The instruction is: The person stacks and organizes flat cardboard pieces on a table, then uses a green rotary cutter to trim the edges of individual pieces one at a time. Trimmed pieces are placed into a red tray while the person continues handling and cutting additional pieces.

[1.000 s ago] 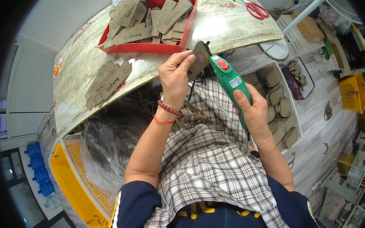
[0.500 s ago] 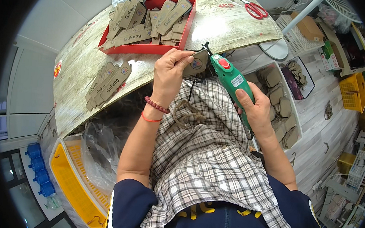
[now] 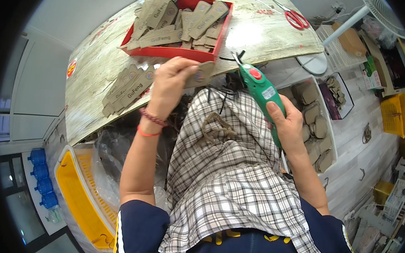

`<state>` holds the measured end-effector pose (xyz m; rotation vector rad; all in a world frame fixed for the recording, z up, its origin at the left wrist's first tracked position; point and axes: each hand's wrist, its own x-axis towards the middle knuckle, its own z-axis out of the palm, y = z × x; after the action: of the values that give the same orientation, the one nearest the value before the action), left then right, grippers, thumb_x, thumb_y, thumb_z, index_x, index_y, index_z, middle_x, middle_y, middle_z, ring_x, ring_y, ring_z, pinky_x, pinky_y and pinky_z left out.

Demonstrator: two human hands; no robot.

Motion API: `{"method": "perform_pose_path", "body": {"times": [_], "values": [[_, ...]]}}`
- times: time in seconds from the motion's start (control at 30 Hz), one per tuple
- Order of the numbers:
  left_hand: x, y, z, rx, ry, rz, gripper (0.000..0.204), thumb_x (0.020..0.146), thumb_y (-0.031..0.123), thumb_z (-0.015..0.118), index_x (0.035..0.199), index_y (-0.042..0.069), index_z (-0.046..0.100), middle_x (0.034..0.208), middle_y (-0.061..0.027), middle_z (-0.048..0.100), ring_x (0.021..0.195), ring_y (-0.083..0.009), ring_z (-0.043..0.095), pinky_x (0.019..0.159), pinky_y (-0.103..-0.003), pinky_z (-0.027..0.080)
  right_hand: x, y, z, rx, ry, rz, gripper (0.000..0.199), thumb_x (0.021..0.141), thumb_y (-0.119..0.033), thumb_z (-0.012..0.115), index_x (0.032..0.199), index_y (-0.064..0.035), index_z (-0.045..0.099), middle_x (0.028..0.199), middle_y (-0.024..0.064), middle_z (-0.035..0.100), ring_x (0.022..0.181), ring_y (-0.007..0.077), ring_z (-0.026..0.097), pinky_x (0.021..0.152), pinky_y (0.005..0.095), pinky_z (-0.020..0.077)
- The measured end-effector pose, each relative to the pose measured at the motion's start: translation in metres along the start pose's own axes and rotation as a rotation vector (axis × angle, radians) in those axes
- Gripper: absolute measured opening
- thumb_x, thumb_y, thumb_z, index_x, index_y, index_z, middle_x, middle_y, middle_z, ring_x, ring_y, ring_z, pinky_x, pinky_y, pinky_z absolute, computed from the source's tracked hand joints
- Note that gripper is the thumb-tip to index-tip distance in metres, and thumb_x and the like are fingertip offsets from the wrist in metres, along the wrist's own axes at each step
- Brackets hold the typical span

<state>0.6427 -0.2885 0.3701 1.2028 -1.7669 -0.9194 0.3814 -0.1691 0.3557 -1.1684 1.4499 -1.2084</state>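
Observation:
My left hand [image 3: 170,80] pinches a khaki fabric tab [image 3: 204,74] with rounded end and a small round emblem, just off the front edge of the table. My right hand [image 3: 286,122] is wrapped around a green handheld electric cutter [image 3: 259,86] with a red button. Its metal tip points up at the table edge, apart from the tab, and a thin black scrap [image 3: 239,57] is at the tip. Left of my left hand, several matching tabs [image 3: 128,87] lie overlapped on the table. Beyond it stands a red box [image 3: 170,53] piled with more tabs [image 3: 159,39].
Red-handled scissors [image 3: 296,20] lie at the table's [image 3: 86,91] far right. Below on the right, a white bin [image 3: 333,155] holds several khaki pieces. A yellow basket [image 3: 75,193] and clear plastic bag [image 3: 112,158] are at lower left. A checked apron [image 3: 226,188] covers my lap.
My left hand has moved left with the tab, away from the cutter's tip. The cutter stays in my right hand. The whole view has shifted slightly.

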Motion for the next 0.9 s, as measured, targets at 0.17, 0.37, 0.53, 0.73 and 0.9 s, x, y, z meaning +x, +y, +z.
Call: {"method": "perform_pose_path", "body": {"times": [0.17, 0.37, 0.53, 0.73, 0.9], "values": [[-0.011, -0.073, -0.089, 0.169, 0.237, -0.277, 0.016, 0.084, 0.010, 0.065, 0.095, -0.001, 0.070, 0.088, -0.0058, 0.064, 0.073, -0.0164, 0.060, 0.072, -0.029, 0.049, 0.002, 0.010, -0.004, -0.010, -0.002, 0.010, 0.046, 0.092, -0.040, 0.063, 0.111, 0.0011, 0.062, 0.074, 0.0000, 0.056, 0.058, 0.0052, 0.050, 0.051, 0.0226, 0.0439], [0.078, -0.060, -0.043, 0.467, 0.487, 0.243, 0.012, 0.081, 0.017, 0.067, 0.085, 0.007, 0.073, 0.090, -0.0088, 0.065, 0.086, -0.0273, 0.060, 0.081, -0.037, 0.045, 0.006, 0.014, -0.008, -0.039, 0.026, 0.067, 0.049, 0.091, -0.043, 0.063, 0.112, 0.0016, 0.062, 0.072, 0.0000, 0.056, 0.057, 0.0061, 0.050, 0.051, 0.0235, 0.0442], [0.179, -0.051, 0.069, 0.867, 0.343, 0.134, 0.036, 0.076, 0.039, 0.070, 0.100, 0.012, 0.071, 0.101, -0.0101, 0.062, 0.103, -0.0296, 0.055, 0.086, -0.043, 0.044, 0.009, 0.021, -0.006, -0.041, 0.054, 0.055, 0.050, 0.090, -0.043, 0.064, 0.112, 0.0015, 0.062, 0.072, 0.0004, 0.056, 0.057, 0.0064, 0.051, 0.051, 0.0232, 0.0436], [0.183, -0.044, 0.091, 0.663, 0.489, 0.226, 0.017, 0.072, 0.006, 0.069, 0.086, 0.005, 0.061, 0.102, -0.0128, 0.057, 0.100, -0.0315, 0.053, 0.086, -0.042, 0.042, 0.009, 0.026, -0.011, -0.032, 0.079, 0.071, 0.044, 0.092, -0.038, 0.064, 0.112, 0.0013, 0.062, 0.071, 0.0008, 0.056, 0.057, 0.0066, 0.050, 0.050, 0.0233, 0.0433], [0.169, -0.040, 0.063, 0.072, 0.557, 0.242, 0.017, 0.079, 0.000, 0.068, 0.095, 0.004, 0.063, 0.084, -0.0041, 0.062, 0.073, -0.0144, 0.057, 0.065, -0.030, 0.047, 0.017, 0.021, -0.008, -0.006, 0.062, 0.005, 0.043, 0.092, -0.037, 0.064, 0.112, 0.0017, 0.062, 0.070, 0.0007, 0.055, 0.056, 0.0060, 0.050, 0.050, 0.0235, 0.0427]]}}
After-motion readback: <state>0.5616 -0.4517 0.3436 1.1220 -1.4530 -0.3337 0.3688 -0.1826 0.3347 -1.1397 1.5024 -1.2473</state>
